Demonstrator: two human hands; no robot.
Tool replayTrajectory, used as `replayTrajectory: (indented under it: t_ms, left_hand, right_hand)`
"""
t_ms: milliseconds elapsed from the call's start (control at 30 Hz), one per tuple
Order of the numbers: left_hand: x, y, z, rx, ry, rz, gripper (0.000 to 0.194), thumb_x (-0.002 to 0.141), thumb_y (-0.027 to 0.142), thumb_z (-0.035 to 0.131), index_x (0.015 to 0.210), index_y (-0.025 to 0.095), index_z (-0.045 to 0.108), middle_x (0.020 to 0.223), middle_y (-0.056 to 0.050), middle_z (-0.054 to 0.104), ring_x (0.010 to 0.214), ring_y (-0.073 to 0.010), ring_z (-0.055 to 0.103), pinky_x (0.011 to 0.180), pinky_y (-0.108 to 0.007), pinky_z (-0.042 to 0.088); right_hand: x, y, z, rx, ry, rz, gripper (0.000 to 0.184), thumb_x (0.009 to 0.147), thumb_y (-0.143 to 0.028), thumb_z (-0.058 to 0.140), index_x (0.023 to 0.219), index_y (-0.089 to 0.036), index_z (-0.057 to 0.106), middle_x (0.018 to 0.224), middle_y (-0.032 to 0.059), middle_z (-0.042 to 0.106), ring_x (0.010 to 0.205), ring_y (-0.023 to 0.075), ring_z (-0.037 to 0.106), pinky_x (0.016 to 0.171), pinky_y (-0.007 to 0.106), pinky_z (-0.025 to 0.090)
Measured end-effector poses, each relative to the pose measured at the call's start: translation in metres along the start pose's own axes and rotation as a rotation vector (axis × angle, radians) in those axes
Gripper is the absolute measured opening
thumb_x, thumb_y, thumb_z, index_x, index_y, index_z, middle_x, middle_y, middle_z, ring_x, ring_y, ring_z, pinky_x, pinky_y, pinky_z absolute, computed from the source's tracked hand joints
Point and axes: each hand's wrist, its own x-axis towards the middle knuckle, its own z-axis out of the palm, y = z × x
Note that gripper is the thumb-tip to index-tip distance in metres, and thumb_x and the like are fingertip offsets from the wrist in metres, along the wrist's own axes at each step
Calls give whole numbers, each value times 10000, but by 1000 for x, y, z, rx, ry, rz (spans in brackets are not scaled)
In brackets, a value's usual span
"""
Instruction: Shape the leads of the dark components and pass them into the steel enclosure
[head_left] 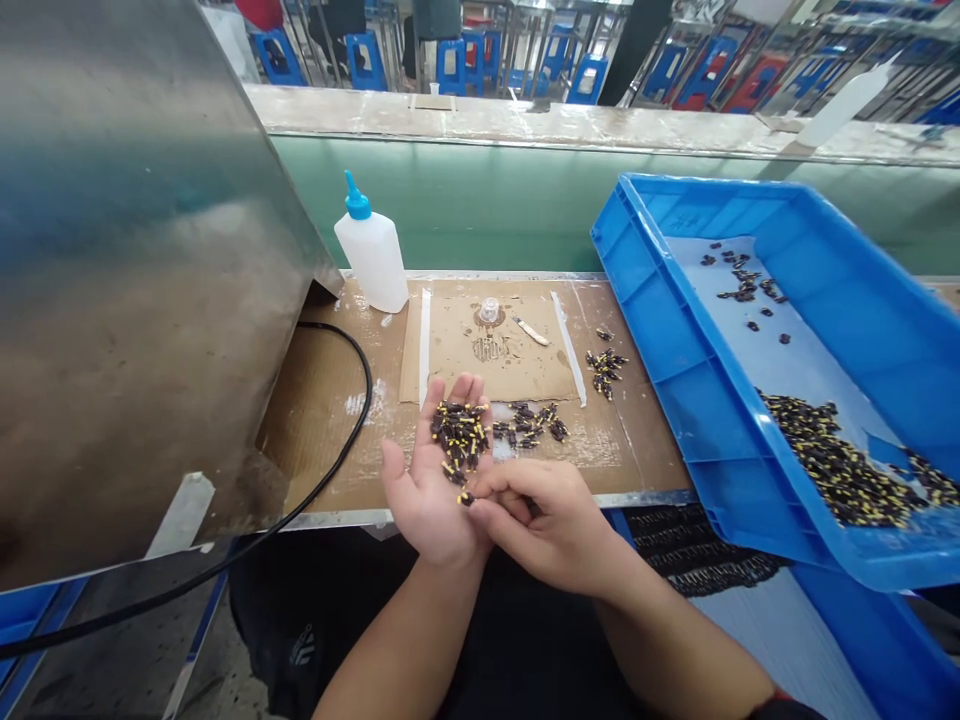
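Note:
My left hand (435, 490) lies palm up with its fingers stretched out, bearing a heap of small black-and-yellow parts (459, 432). Above its wrist, my right hand (544, 520) pinches one such small part (466, 498) between thumb and forefinger. On the cardboard just past the hands lies a loose row of the same parts (529, 425), partly hidden by the left fingers. A smaller cluster of parts (604, 370) sits further right, beside the blue bin. The parts are too small to name more exactly.
A large blue bin (675, 330) with many parts stands at the right. Behind the hands are a small clear cup (489, 311), a white-handled tool (532, 331) and a white squeeze bottle (373, 258). A metal housing (150, 250) and black cable (352, 440) bound the left.

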Motion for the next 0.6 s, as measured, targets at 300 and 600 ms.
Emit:
replayTrajectory:
  t_ms: [300, 600]
  left_hand:
    - [9, -3, -4, 24, 2, -21, 685, 939, 646, 514, 1372, 120, 587, 1435, -201, 589, 1402, -313, 520, 1184, -424, 422]
    - [31, -24, -4, 234, 89, -13, 413, 977, 463, 557, 1228, 146, 640, 1291, -175, 676, 1292, -275, 619, 1122, -404, 492]
  right_hand:
    - [1, 41, -34, 1099, 303, 188, 175, 849, -345, 661, 778, -211, 574, 602, -63, 337, 477, 75, 198, 397, 174, 161]
    - [-1, 75, -64, 800, 664, 353, 292, 874, -426, 700, 754, -212, 542, 596, -74, 332, 448, 61, 218, 396, 188, 125]
